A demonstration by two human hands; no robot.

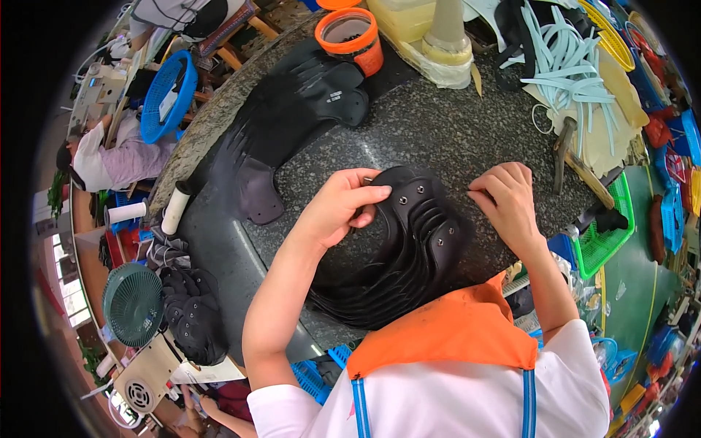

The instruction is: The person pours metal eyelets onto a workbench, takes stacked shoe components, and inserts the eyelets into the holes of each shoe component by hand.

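A fanned stack of black leather pieces [380, 270] with small metal rivets lies on the dark stone worktop in front of me. At the upper left edge of the top piece [423, 186], my left hand [343, 208] is closed, thumb and forefinger pinching the leather. A tiny metallic bit shows by those fingertips, too small to name. To the right of the stack and apart from it, my right hand [509, 204] is closed, thumb against curled fingers. Whatever it may hold is hidden.
More black pieces [255, 124] spread across the worktop's far left. An orange tub [350, 40] of small dark bits stands at the back. Pale blue strips [569, 66], a hammer [584, 175] and a green basket [610, 233] lie right. A person [120, 157] sits beyond the left edge.
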